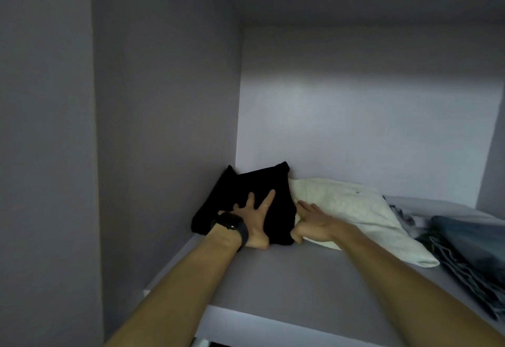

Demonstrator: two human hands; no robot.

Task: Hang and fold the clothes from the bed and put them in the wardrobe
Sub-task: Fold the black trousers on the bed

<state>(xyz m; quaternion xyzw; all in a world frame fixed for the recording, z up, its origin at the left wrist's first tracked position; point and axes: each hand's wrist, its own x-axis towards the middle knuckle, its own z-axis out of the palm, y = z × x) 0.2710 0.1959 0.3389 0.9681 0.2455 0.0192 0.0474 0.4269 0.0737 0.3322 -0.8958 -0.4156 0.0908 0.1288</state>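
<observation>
A folded black garment point(276, 196) lies on the wardrobe shelf point(314, 281), pushed into the back left corner. My left hand point(255, 217), with a black watch on the wrist, lies flat on top of it with fingers spread. My right hand point(311, 221) rests with straight fingers at the seam between the black garment and a folded cream garment point(352, 204) beside it on the right. The cream piece touches the black one.
Folded grey and blue-grey clothes point(470, 248) lie at the shelf's right end. The left side wall point(164, 128) and back wall point(355, 114) close in the compartment. Bare shelf surface stretches in front of the garments to the front edge.
</observation>
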